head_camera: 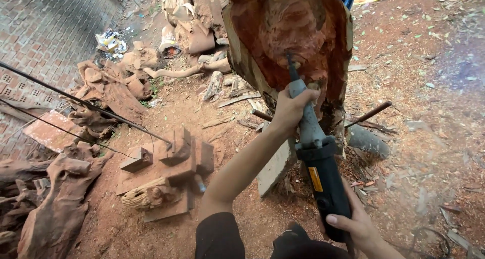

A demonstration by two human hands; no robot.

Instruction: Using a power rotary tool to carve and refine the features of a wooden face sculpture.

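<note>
wood scraps (161,173) lie left on the dirt. my left hand (290,107) is clenched round the grinder (316,153) neck, bit tip against the carving (295,37) in the log. my right hand (353,221) grips the black body. best to press lightly and steady both wrists.

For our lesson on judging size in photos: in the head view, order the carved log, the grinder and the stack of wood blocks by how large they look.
1. Carved log, largest.
2. Stack of wood blocks.
3. Grinder, held by both hands; it is nearer the camera than the blocks, so their order is unsure.
</note>
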